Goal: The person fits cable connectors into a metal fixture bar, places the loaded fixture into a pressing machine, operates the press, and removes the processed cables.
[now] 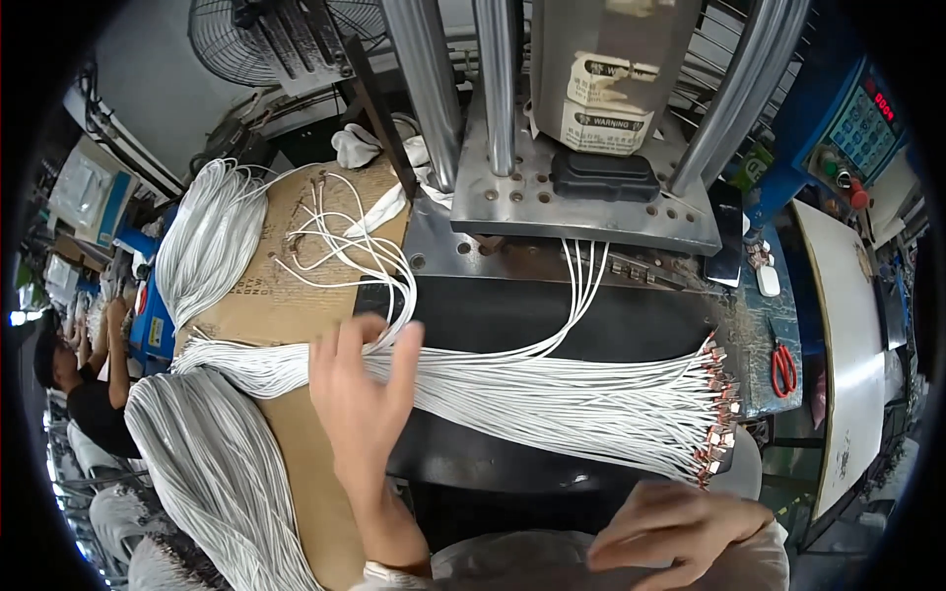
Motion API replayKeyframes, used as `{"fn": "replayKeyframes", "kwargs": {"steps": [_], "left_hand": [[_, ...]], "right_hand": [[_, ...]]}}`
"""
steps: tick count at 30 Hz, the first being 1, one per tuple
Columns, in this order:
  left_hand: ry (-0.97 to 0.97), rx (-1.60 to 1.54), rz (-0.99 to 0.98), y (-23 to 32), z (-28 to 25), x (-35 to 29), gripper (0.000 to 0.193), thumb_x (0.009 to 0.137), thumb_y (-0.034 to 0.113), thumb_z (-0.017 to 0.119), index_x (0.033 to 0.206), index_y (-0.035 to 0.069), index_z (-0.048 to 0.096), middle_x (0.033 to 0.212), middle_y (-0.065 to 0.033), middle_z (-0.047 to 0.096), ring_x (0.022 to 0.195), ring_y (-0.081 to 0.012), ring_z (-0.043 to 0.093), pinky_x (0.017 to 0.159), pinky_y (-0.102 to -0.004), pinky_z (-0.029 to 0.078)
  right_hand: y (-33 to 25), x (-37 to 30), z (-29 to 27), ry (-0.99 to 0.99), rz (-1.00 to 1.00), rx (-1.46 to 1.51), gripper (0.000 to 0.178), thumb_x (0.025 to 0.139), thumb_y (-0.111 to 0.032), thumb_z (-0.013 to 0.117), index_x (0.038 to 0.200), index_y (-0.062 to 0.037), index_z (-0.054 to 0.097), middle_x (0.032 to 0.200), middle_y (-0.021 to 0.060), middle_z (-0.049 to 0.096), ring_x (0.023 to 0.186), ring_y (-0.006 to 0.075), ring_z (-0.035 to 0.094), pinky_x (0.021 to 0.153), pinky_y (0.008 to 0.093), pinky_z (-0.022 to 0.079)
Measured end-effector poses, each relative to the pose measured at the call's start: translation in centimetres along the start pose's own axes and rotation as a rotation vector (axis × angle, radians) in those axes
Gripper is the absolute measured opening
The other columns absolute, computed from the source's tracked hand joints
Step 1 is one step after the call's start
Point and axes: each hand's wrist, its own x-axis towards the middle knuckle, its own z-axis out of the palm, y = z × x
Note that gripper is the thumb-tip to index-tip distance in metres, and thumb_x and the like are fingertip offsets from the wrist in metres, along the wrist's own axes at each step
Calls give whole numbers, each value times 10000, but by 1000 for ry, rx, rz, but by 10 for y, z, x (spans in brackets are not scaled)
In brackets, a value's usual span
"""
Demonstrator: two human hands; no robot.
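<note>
Head view shows left hand (363, 399) spread over white cables (562, 399) on the black bench (483, 315), right hand (680, 527) loosely splayed, pressing apparently underway, next likely calling for clearing strands (574, 315) from the press (591, 222).

The scene is fairly brightly and evenly lit, with soft shadows cast. Glare is thrown back by the white board (849, 364) at right, and pale highlights are caught along the steel columns (421, 89). The right hand (680, 530) is slightly blurred. Edges are bowed by the fisheye lens toward a black rim, where far-left details are smeared.
</note>
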Motion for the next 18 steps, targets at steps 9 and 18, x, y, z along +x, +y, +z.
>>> {"fn": "replayKeyframes", "kwargs": {"steps": [9,18], "left_hand": [[-505,-335,-400,-47,72,100,535,914,184,704,1317,-28,423,912,-154,702,710,-239,664,686,-381,536],[9,-601,-629,-187,53,283,622,914,80,546,1464,-14,272,1002,-251,641,796,-326,687,619,-458,558]], "right_hand": [[68,20,-50,453,307,-499,292,840,-124,761,1093,7,696,1009,135,683,870,256,669,785,376,535],[91,12,-54,322,416,-547,288,870,-146,742,1110,2,686,1079,131,647,1002,309,615,818,367,520]]}}
